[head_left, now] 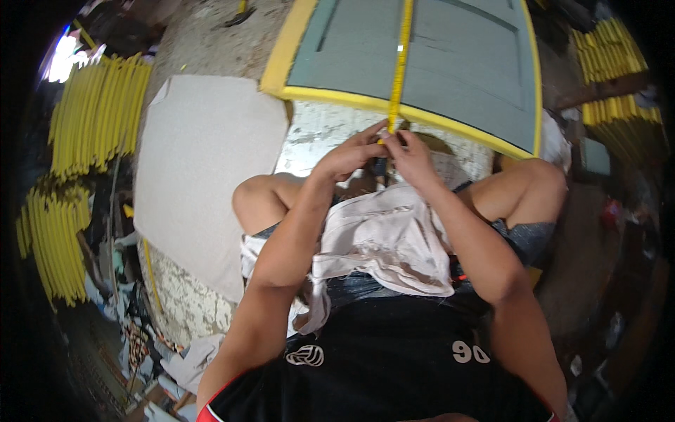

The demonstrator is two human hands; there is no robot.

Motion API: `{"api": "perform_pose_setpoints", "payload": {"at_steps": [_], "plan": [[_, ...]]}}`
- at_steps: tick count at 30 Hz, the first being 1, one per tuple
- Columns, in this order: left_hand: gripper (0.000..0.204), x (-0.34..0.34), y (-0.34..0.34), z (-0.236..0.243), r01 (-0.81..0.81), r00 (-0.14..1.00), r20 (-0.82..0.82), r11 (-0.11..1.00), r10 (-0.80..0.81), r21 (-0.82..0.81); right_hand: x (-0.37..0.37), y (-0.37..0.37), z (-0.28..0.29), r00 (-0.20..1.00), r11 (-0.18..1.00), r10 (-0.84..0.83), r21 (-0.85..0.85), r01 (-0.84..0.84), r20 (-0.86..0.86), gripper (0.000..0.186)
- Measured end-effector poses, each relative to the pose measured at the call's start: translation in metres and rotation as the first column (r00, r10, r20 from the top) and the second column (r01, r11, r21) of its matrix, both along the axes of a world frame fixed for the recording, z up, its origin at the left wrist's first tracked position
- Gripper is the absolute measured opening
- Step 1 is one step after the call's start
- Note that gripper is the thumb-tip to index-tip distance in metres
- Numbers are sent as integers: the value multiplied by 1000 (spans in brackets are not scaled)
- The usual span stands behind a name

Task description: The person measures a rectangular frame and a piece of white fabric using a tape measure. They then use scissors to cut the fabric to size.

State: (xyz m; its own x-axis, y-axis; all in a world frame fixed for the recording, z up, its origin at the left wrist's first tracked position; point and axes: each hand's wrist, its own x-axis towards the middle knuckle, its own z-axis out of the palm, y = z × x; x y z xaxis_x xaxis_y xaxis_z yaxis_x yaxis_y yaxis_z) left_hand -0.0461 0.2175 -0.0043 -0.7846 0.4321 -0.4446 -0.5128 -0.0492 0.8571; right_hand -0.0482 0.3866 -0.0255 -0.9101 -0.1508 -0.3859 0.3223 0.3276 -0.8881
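Observation:
A yellow tape measure [400, 70] has its blade stretched straight away from me across a grey-green panel [464, 67] with yellow edges. At the panel's near edge, my left hand [349, 156] pinches the blade's near end from the left side. Opposite it, my right hand [413, 160] grips the same end, thumb and fingers closed on it. Something small and dark shows just below the fingertips; I cannot make out what it is. Over my lap, beneath both wrists, lies a crumpled off-white cloth [387, 239].
A pale sheet [211, 148] covers the surface to the left. Bundles of yellow strips [98, 116] are stacked at the far left, with more yellow strips [612, 49] at the far right. A tool with a dark head [238, 17] lies at the top. Scraps [190, 362] are heaped lower left.

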Motion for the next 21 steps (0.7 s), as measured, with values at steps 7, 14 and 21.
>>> {"api": "perform_pose_setpoints", "payload": {"at_steps": [7,14,21], "plan": [[77,2,3,-8,-1,1000,-25,999,0,-43,-2,8,-5,993,997,24,76,-15,-116,61],[69,-2,6,-9,-157,974,179,983,138,94,-1,7,-13,977,999,-49,-9,48,-209,48],[36,-2,15,-30,-253,967,29,967,254,-30,14,-5,-7,996,968,-91,-234,94,23,36]]}}
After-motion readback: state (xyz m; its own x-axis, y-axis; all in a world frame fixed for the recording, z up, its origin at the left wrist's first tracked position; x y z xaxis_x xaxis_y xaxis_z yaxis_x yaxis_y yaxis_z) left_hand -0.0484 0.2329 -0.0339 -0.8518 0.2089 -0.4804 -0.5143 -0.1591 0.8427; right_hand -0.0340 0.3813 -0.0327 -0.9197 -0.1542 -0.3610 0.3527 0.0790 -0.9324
